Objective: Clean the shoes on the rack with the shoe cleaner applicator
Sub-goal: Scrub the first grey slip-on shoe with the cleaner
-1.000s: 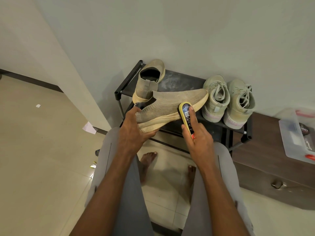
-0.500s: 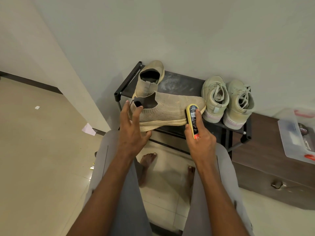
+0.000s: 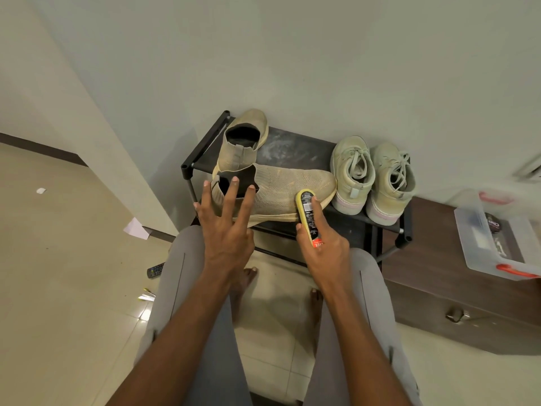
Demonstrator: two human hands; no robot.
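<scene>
Shoe cleaner applicator (image 3: 308, 218): yellow oblong body, dark label, red patch near my palm. Head view (the only one). Held in my right hand (image 3: 328, 253), thumb and curled fingers wrapped round its lower half, forefinger laid straight along the label. Its upper end lies against the side of the knit slip-on (image 3: 281, 190), near the toe, just above the pale sole edge.

Knit slip-on: beige, lying crosswise at the front of the shoe rack (image 3: 295, 149), heel to my left, toe almost touching the laced pair. Its twin (image 3: 244, 142) stands behind it, toe to the wall.

Left hand (image 3: 227, 230): spread wide, fingers straight, hovering over the collar and heel of the crosswise shoe; whether the fingertips touch the fabric I cannot tell. It grips nothing.

Laced sneakers (image 3: 373, 178): two, pale green-grey, side by side at the right end of the rack, heels toward me.

Also present: clear plastic box (image 3: 497, 235) on a dark wooden cabinet (image 3: 439, 288) at right; a remote control (image 3: 155, 269) on the floor tiles at left.

Step in hand, as I judge it: rubbing the side of the first slip-on. Next move calls for the left hand to steady the heel so the shoe does not slide under the applicator's pressure.
</scene>
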